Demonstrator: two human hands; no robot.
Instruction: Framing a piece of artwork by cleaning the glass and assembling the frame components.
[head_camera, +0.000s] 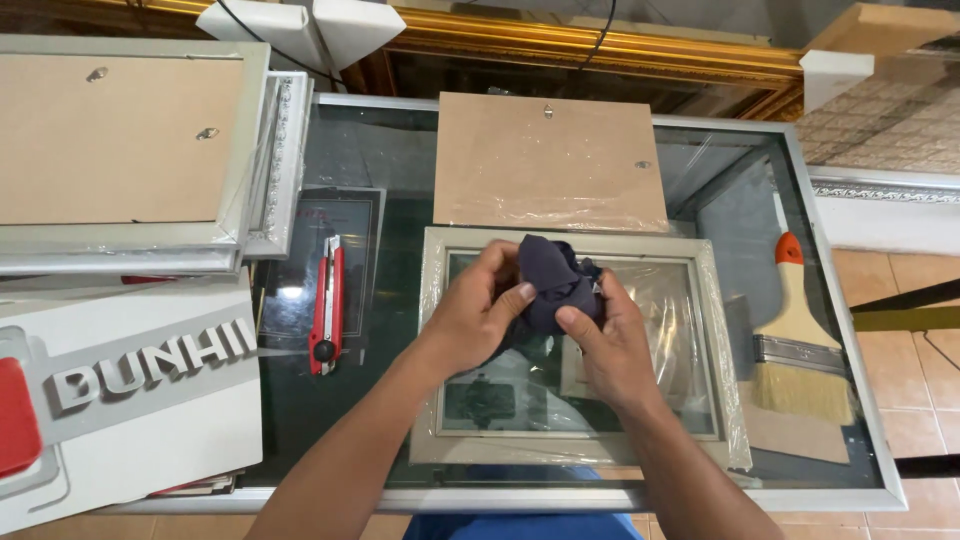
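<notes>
One dark blue cloth (553, 283), bunched, centre of frame, gripped from both sides: left hand (478, 310) with fingers curled around it, right hand (608, 335) pinching it with thumb and fingertips. One pale picture frame (432, 400) in plastic wrap, glass showing, directly beneath the hands on one glass-topped table (820, 490). One brown backing board (548, 165), upper centre. One red utility knife (327, 305), left of the frame. One paintbrush (798, 350), right. Two stacked frames (130, 140), upper left.

white sign (130, 400): cut off at left edge | stacked frames (130, 150): cropped too | frame (575, 350) middle: hidden behind hands
</notes>
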